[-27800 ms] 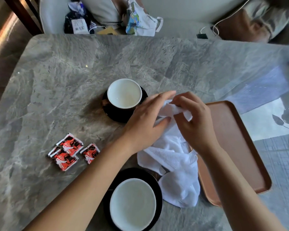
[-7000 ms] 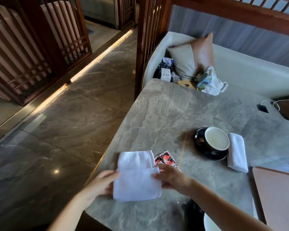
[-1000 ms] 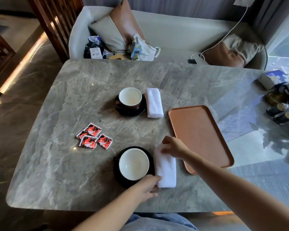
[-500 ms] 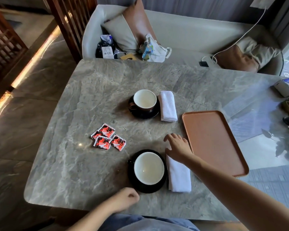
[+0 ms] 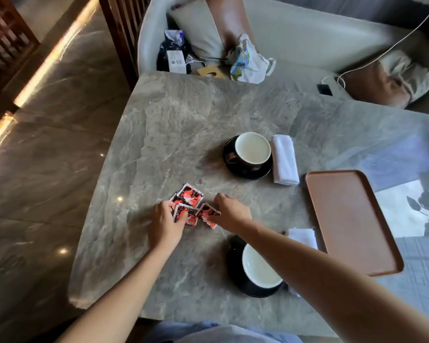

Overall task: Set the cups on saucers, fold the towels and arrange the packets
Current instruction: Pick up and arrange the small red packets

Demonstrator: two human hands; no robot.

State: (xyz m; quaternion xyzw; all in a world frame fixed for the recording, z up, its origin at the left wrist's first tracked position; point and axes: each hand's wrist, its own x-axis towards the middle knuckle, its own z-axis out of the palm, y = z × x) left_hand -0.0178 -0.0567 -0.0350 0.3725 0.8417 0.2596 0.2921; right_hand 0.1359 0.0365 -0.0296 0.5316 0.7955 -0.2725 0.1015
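Several red and black packets [image 5: 190,203] lie in a loose cluster on the grey stone table [image 5: 183,125]. My left hand [image 5: 166,225] rests on the cluster's left side, fingers curled over a packet. My right hand [image 5: 230,212] pinches a packet at the cluster's right edge. The far cup [image 5: 252,149] sits on its black saucer [image 5: 229,164] with a folded white towel [image 5: 284,159] on its right. The near cup [image 5: 255,269] stands on its saucer [image 5: 233,263]; my right forearm hides most of the second towel [image 5: 304,236].
An empty brown tray [image 5: 349,219] lies at the right of the table. A grey sofa [image 5: 307,40] with cushions, bags and a charging cable stands behind the far edge. The table's left edge drops to a polished floor [image 5: 47,144].
Both hands have left the near towel and cup and moved left onto the packets. The camera has swung left.
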